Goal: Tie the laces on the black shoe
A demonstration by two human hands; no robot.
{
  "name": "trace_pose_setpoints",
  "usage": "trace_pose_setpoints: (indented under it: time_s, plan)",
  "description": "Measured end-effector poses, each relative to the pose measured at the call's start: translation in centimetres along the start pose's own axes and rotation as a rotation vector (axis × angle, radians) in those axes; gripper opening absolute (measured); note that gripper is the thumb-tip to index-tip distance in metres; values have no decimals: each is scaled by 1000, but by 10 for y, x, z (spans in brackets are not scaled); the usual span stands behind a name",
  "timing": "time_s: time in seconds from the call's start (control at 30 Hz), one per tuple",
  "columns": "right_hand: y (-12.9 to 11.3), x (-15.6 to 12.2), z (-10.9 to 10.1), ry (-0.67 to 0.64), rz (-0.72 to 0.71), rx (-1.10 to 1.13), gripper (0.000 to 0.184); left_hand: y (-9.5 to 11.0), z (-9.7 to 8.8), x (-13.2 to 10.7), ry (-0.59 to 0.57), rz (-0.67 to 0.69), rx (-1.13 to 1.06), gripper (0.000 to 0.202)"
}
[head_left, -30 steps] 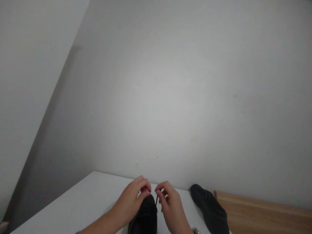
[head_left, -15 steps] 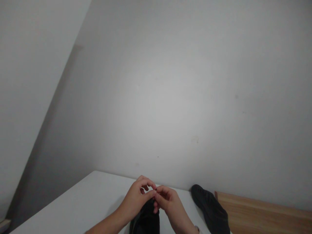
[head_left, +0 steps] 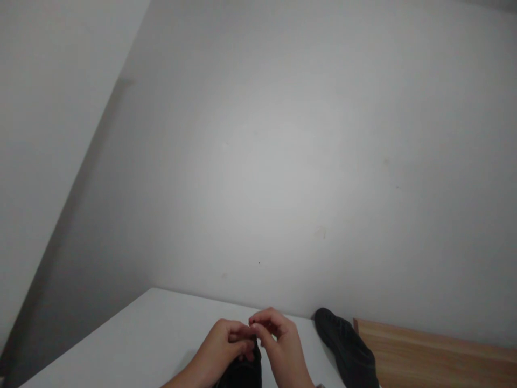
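A black shoe (head_left: 241,375) is at the bottom middle on the white table, partly cut off by the frame and partly covered by my hands. My left hand (head_left: 224,345) is closed just above it, fingers bent and thumb drawn in around what looks like the shoe's black lace. Beside it, slightly higher, my right hand (head_left: 278,339) pinches a small dark end, likely of the same lace, between thumb and forefinger. The fingertips of both hands are nearly touching. The lace itself is mostly hidden by fingers.
A second dark shoe (head_left: 345,345) lies to the right on the white table (head_left: 153,328), toe toward the wall (head_left: 274,161). A wooden board (head_left: 436,353) adjoins the table at the right. A pale slanted surface (head_left: 52,108) rises on the left.
My left hand has dropped lower and its fingers have drawn in closer to the shoe. My right hand's fingertips have shifted slightly left and down, apart from the left thumb.
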State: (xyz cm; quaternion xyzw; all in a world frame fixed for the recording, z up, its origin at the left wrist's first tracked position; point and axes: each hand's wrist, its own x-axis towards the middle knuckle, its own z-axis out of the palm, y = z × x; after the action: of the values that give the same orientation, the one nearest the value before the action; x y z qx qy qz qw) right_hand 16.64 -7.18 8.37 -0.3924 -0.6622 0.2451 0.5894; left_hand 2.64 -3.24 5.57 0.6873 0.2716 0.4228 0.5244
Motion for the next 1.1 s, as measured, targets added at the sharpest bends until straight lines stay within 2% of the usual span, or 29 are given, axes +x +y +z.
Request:
trace_pose_setpoints:
  time_s: [0.07, 0.17, 0.27, 0.4, 0.47, 0.53, 0.63, 0.7, 0.77, 0.83, 0.93, 1.0, 1.1]
  plan:
    - [-6, -2, 3, -23, -52, -158, 9, -3, 2, 1, -59, 47, 13, 15]
    - [-12, -1, 6, -31, -64, -240, 10, -4, 2, 0, -84, 88, 45, 25]
    - [-9, 4, 4, -83, -39, -192, 21, 4, -1, -5, -74, 73, 58, 30]
    - [16, 8, -7, -128, 38, -54, 41, 16, -6, -12, -51, 58, 286, 16]
    - [28, 7, -13, -214, 96, -75, 40, 16, -6, -13, -5, 186, 536, 14]
    - [35, 3, -17, -314, 136, -145, 37, 11, -4, -13, 30, 417, 833, 21]
    - [37, -4, -19, -332, 141, -205, 31, 0, -2, -12, 18, 759, 1191, 17]
    - [37, -6, -18, -313, 133, -184, 28, -6, -1, -12, 28, 906, 1306, 10]
    - [36, -5, -17, -300, 130, -147, 28, -8, -2, -11, 70, 979, 1321, 13]
    - [37, -4, -16, -267, 135, -120, 27, -8, -4, -12, 125, 987, 1273, 16]
    - [34, -4, -19, -175, 111, -162, 22, -5, -7, -15, 170, 923, 1161, 18]
    - [31, -6, -24, -115, 81, -243, 19, -4, -11, -19, 140, 863, 1089, 20]
    - [28, -12, -34, -62, 87, -366, 15, -3, -20, -27, 2, 761, 993, 21]
